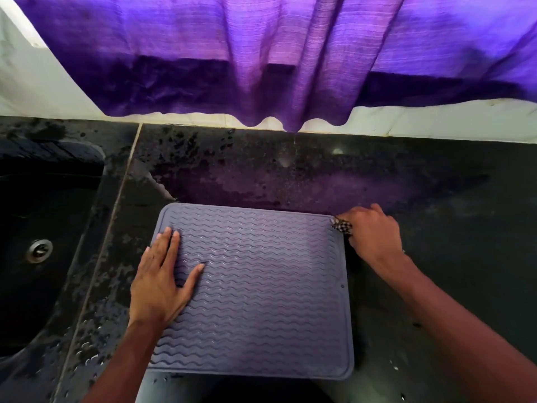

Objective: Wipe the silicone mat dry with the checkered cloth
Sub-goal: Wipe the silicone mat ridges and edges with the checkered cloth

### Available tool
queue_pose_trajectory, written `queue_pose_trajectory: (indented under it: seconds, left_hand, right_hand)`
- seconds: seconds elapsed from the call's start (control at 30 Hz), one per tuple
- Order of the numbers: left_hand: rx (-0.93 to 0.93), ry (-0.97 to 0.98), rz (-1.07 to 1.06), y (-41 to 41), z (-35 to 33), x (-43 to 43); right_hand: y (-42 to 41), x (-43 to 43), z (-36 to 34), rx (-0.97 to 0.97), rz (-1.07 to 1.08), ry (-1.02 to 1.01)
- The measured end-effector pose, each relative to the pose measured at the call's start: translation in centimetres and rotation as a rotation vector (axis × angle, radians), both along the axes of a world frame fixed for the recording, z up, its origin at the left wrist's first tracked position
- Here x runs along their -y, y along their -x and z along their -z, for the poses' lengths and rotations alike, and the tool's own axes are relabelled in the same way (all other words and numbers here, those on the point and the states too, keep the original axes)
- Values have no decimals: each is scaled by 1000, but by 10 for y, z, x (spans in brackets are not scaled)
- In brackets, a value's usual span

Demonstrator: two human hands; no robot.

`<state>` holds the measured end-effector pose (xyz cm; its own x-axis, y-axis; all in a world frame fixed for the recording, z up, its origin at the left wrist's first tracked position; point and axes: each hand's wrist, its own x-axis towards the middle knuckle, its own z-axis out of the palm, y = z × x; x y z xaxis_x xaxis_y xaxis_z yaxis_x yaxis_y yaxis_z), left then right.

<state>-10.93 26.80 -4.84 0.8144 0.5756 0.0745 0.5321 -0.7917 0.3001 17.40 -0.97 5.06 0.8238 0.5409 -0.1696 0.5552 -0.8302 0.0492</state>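
Note:
A grey-purple silicone mat (261,289) with wavy ridges lies flat on the black counter, near its front edge. My left hand (162,280) presses flat on the mat's left side, fingers straight. My right hand (372,231) is at the mat's far right corner, curled round a bunched black-and-white checkered cloth (341,225). Only a small part of the cloth shows beyond the fingers, touching the mat's corner.
A dark sink (37,251) with a metal drain lies to the left. The black counter (290,170) is wet and spotted behind and left of the mat. A purple curtain (276,53) hangs over the back wall.

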Motion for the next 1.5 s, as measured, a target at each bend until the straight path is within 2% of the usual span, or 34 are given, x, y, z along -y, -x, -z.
queue_pose_trajectory:
  seconds: [0.1, 0.47, 0.63, 0.73, 0.77, 0.87, 0.9, 0.97, 1.03, 1.17, 1.23, 1.4, 1.5]
  left_hand:
    - [2, -10, -4, 0, 2, 0]
    - [22, -33, -12, -1, 7, -1]
    - [15, -45, -14, 0, 6, -2]
    - [19, -57, -17, 0, 4, -1]
    - [20, -61, -18, 0, 3, -1]
    - [55, -68, -20, 1, 2, -1]
    - [79, -68, -25, 2, 2, -1]
    - [153, -73, -44, 5, 5, 1]
    - [225, -69, -52, 8, 9, 2]
    - [162, -55, 30, 16, 8, -2]
    - [96, -105, 79, 18, 6, -1]
    - [7, -88, 46, 16, 3, 1]
    - [-16, -49, 38, 17, 3, 1]
  right_hand:
    - [0, -8, 9, -51, 19, -72]
    - [77, 31, 7, -149, 2, 56]
    - [120, 46, 5, -256, 47, 1]
    - [120, 52, 7, -444, 134, -218]
    - [116, 49, 7, -562, 235, -361]
    - [113, 19, -2, -1093, 738, -876]
    - [114, 3, -7, -1228, 849, -973]
    - [115, -28, -13, -1356, 920, -1020]
    - [115, -61, -11, -1277, 790, -982]
    - [116, -138, 5, -744, 91, -819]
    - [115, -179, 16, -548, -156, -734]
    - [141, -253, 36, -265, -479, -424]
    - [154, -258, 43, -105, -533, -335]
